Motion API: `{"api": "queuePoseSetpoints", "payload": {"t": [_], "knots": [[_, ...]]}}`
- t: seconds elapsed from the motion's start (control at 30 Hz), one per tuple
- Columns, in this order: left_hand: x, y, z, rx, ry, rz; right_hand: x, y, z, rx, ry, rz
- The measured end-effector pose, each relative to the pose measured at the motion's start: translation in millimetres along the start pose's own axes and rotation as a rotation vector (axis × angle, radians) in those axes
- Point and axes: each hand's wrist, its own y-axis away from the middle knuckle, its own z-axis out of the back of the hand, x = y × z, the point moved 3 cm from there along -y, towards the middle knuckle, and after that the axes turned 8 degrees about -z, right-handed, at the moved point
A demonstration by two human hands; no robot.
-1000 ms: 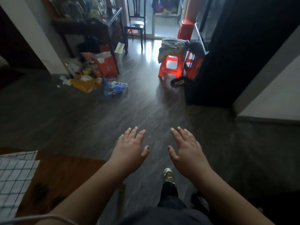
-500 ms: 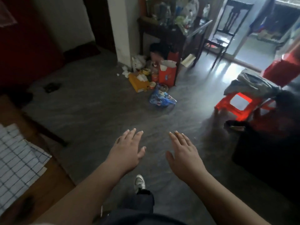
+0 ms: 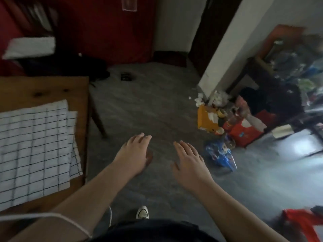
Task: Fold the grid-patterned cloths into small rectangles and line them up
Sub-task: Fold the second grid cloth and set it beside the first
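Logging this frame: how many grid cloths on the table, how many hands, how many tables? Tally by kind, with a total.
Grid-patterned cloths: 2 (top cloth; lower cloth showing past its right edge)
Hands: 2 (left hand, right hand, both empty, over the floor)
Wooden table: 1
Total: 5

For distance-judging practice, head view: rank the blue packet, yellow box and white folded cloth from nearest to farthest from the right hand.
1. Blue packet, on the floor just right of the right hand.
2. Yellow box, farther ahead, by the white wall.
3. White folded cloth, far left, beyond the table.
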Motion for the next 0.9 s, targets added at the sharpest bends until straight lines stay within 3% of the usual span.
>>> {"api": "queuePoseSetpoints", "payload": {"t": [0.3, 0.6, 0.9], "knots": [[107.8, 8.3, 29.2, -0.156, 0.112, 0.529, 111.7, -138.6, -5.9, 0.18, 0.087, 0.476], [142.3, 14.1, 31.6, -0.391, 0.305, 1.031, 207.5, -243.1, -24.5, 0.356, 0.277, 0.975], [141.3, 76.0, -12.0, -0.464, 0.478, 1.391, 278.4, -245.6, -85.2, 0.589, 0.388, 1.185]]}}
